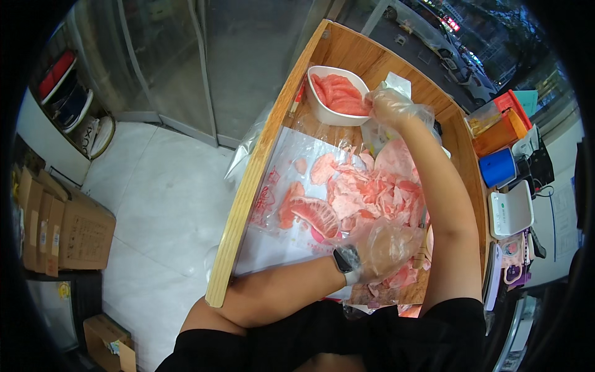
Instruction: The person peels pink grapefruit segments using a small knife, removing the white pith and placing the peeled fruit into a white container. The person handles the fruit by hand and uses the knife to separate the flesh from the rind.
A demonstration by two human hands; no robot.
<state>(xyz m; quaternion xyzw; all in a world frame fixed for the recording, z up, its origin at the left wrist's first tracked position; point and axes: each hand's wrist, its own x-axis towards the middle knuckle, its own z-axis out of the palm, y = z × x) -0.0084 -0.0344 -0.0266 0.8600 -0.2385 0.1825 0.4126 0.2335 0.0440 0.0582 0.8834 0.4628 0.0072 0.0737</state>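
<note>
Both my hands wear clear plastic gloves. My right hand [388,108] is at the right rim of a white bowl [332,116] that holds peeled pink pomelo segments [339,95]; whether its fingers grip anything cannot be told. My left hand [388,251], with a smartwatch [346,260] on the wrist, rests low over a heap of pink peel and membrane [367,193]; its fingers are blurred by the glove. Just above and left of it, a pomelo wedge with its membrane [317,216] lies on clear plastic film over white paper, beside a peeled piece [289,204].
A raised wooden edge [265,158] borders the work surface. To the right stand a blue container [497,167], an orange container [499,135] and a white tray-like device [511,209]. Cardboard boxes [86,232] sit on the floor at left, near glass panels [251,60].
</note>
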